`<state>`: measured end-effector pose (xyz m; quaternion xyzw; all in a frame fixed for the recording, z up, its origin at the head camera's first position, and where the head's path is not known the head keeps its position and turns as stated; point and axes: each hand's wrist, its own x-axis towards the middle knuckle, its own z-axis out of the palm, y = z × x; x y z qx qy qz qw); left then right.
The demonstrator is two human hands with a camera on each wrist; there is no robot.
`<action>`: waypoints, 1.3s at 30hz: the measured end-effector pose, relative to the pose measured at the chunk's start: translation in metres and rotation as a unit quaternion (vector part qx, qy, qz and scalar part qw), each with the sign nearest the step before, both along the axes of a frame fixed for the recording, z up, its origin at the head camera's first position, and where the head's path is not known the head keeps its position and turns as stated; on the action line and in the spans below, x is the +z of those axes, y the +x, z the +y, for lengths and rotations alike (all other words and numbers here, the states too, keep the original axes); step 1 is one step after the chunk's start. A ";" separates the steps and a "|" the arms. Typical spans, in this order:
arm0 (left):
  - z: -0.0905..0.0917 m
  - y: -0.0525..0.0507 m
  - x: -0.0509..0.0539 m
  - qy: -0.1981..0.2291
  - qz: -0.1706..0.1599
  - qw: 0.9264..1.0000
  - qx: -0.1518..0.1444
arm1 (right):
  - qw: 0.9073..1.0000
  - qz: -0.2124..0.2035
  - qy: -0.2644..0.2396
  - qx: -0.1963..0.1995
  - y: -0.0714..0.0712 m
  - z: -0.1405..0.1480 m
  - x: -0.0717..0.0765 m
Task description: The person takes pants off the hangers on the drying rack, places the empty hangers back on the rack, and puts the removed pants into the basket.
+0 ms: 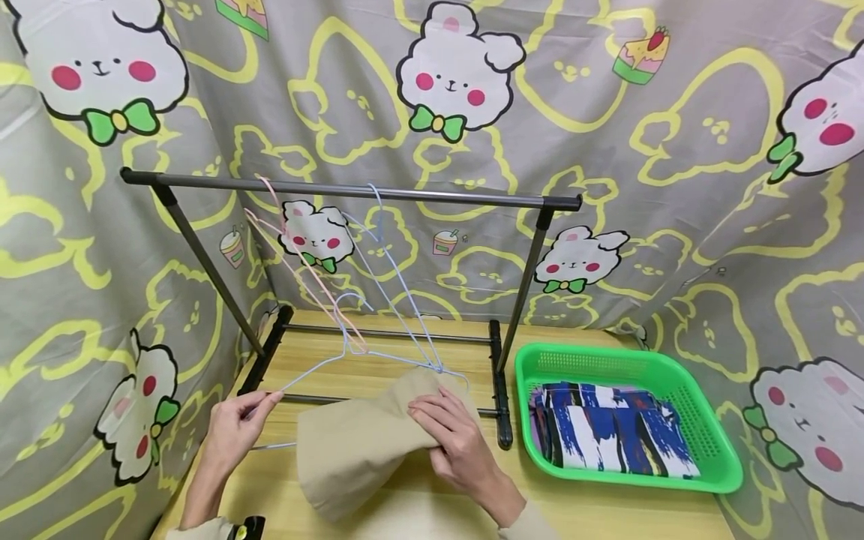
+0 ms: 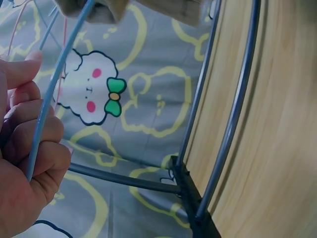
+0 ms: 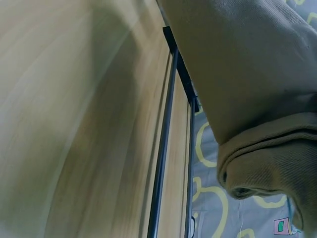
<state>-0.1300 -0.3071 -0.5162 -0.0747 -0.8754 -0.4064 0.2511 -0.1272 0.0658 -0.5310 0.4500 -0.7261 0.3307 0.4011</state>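
Note:
A light blue hanger (image 1: 312,370) is held by one end in my left hand (image 1: 236,427), pinched between thumb and fingers. In the left wrist view its thin rod (image 2: 53,79) passes across the curled fingers. Khaki cloth (image 1: 354,442), a garment whose kind I cannot tell, hangs at the hanger's right part. My right hand (image 1: 459,442) grips its upper right side. The hanger's lower bar disappears at the cloth's left edge. Folded layers of the khaki cloth (image 3: 257,54) fill the right of the right wrist view, where the hand is out of sight.
Behind the hands stands a dark metal rack (image 1: 466,196). A pink hanger (image 1: 273,196) and another blue hanger (image 1: 403,289) hang from its bar. To the right, a green basket (image 1: 725,457) holds folded blue-and-white patterned cloth (image 1: 601,431). Patterned grey curtains (image 1: 587,142) surround the wooden table (image 1: 560,510).

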 end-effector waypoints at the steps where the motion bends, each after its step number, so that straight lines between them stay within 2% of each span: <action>1: 0.000 0.001 0.000 0.001 -0.002 1.000 0.002 | 1.000 0.003 -0.005 0.004 0.000 0.000 0.000; 6: 0.002 0.003 -0.002 -0.001 -0.012 1.000 0.006 | 1.000 0.009 -0.013 0.011 0.003 -0.003 0.000; 10: 0.004 0.003 -0.004 -0.008 -0.002 1.000 0.005 | 1.000 0.018 -0.007 -0.001 0.006 -0.006 0.003; 15: 0.003 0.003 -0.008 -0.007 0.002 1.000 0.018 | 0.999 0.032 0.015 -0.016 0.011 -0.008 0.010; 20: -0.001 0.009 -0.008 0.032 -0.017 0.999 0.030 | 1.000 -0.001 0.018 -0.011 0.015 -0.005 0.014; 24: -0.005 0.013 -0.007 0.047 -0.035 0.998 0.035 | 1.000 -0.020 0.018 -0.013 0.016 0.000 0.011; 28: -0.009 0.017 -0.005 0.061 -0.054 0.995 0.064 | 0.998 -0.047 0.014 -0.025 0.016 0.005 0.008; 34: -0.012 0.023 0.001 0.076 -0.059 0.988 0.117 | 0.993 -0.103 0.000 -0.054 0.017 0.014 0.004; 37: -0.014 0.025 0.004 0.082 -0.047 0.985 0.143 | 0.990 -0.118 0.004 -0.073 0.017 0.018 0.002; 39: -0.015 0.025 0.007 0.085 -0.027 0.983 0.161 | 0.989 -0.122 0.007 -0.082 0.017 0.020 0.001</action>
